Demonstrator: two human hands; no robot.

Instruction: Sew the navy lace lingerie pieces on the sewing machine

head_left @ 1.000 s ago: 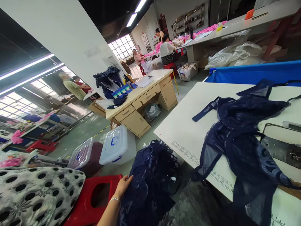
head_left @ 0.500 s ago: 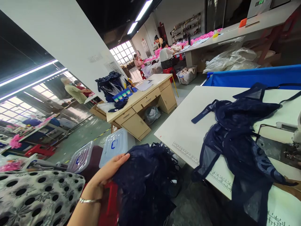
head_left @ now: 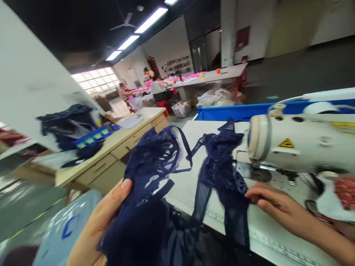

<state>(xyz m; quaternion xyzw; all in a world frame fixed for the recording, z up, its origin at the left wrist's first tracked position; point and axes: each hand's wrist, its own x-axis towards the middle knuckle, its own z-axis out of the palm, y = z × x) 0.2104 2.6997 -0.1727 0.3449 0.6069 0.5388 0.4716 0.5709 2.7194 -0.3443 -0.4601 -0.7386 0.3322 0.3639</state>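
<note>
My left hand (head_left: 111, 207) is closed on a navy lace bra (head_left: 149, 166), thumb on the near face. The bra is raised in front of me, its lace edge and a thin strap showing, and its lower part hangs in dark folds. On the white sewing table (head_left: 191, 129) lies a second navy bra (head_left: 222, 173) with sheer mesh bands draping over the front edge. My right hand (head_left: 269, 203) pinches this second bra at its right edge. Just beyond that hand stands the sewing machine (head_left: 299, 144), its needle area close to the fabric.
A wooden desk (head_left: 111, 155) with a blue box (head_left: 93, 139) and dark garments (head_left: 69, 123) stands at left. A lidded plastic bin (head_left: 66, 225) sits low at left. Behind the table runs a blue bin edge (head_left: 210, 113). People work at a far table (head_left: 222, 73).
My view has swung to the right, bringing the sewing machine into sight. My left hand has raised the bra from the dark pile. My right hand has come in at the second bra's edge.
</note>
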